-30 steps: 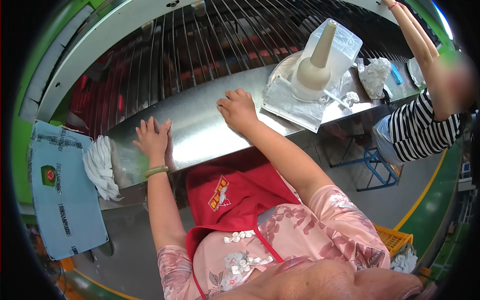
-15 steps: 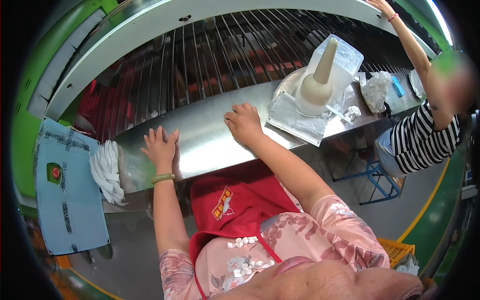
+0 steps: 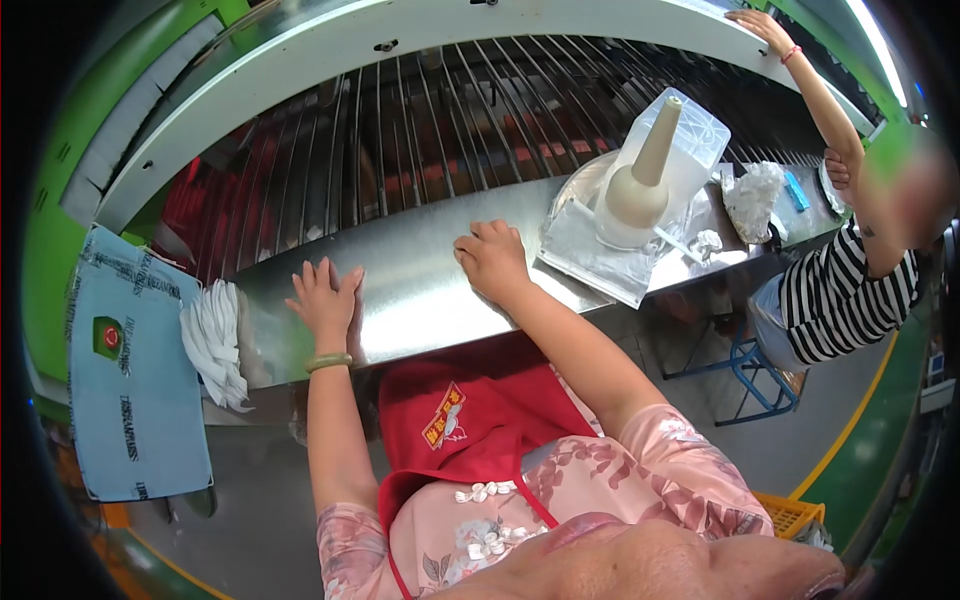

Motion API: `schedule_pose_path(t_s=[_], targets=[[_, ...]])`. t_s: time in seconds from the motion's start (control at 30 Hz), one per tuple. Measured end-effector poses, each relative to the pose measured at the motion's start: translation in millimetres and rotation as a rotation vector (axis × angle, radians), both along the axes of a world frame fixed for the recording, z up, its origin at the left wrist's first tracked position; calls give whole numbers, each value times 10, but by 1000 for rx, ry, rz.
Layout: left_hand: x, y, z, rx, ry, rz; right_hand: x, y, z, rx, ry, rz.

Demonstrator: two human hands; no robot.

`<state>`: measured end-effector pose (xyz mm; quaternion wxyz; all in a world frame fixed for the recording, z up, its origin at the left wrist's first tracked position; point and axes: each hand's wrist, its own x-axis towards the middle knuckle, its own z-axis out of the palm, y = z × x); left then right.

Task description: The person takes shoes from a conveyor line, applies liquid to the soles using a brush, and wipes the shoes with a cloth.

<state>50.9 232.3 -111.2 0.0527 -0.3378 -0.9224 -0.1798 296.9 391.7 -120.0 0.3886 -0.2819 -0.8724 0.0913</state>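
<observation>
Metal ledge (image 3: 410, 290) lies under both hands: left hand (image 3: 325, 302) spread flat, right hand (image 3: 492, 262) curled, whether around anything I cannot tell. It looks stiff, slick and heavy, best held at its front edge (image 3: 430, 347) behind the hands.

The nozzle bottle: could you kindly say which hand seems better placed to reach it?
Probably the right hand: it lies nearer the nozzle bottle; the left hand is farther along the metal ledge.

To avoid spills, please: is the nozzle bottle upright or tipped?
Upright: the nozzle bottle stands base down, its tapered nozzle pointing up.
</observation>
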Motion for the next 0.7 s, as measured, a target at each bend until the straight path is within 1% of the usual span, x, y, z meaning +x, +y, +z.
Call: schedule_pose_path(t_s=[0.17, 0.33, 0.47, 0.7], targets=[[26, -19, 1, 0, 10, -4, 14, -9, -14, -42, -12, 3], [26, -16, 3, -4, 8, 0, 7, 7, -34, -5, 22, 7], [42, -22, 13, -11, 8, 7, 22, -19, -2, -38, -15, -2], [37, -14, 16, -26, 2, 8, 16, -3, 4, -17, 19, 24]])
